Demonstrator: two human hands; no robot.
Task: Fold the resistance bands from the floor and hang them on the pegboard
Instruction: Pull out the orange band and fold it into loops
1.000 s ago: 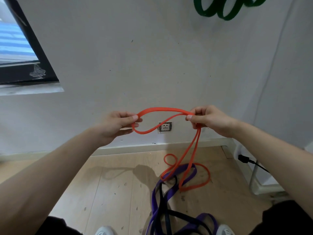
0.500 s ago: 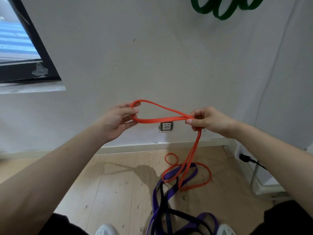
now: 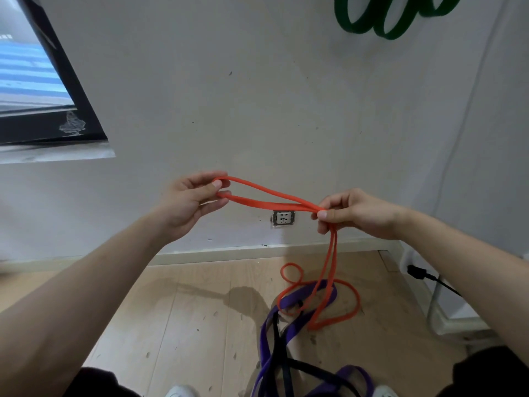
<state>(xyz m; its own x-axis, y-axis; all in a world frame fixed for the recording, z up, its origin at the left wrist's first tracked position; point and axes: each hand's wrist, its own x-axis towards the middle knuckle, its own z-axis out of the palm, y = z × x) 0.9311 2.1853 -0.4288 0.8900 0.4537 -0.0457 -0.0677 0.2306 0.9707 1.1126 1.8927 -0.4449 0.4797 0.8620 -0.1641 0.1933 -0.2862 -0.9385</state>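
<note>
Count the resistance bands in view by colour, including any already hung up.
Orange band: 1, held between left hand and right hand, its tail on the floor
Purple band: 1, on the floor
Black band: 1, on the floor
Green band: 1, up on the wall
Total: 4

Soft daylight, wide-angle edge distortion.

wall socket (image 3: 283,218), window (image 3: 34,81), black plug (image 3: 416,272), white shoes (image 3: 181,391).

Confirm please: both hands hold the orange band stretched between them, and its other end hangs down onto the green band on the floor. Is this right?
Not quite. In the head view the orange band, held between the left hand and the right hand, hangs onto a purple band. The green band hangs on the wall.
</note>
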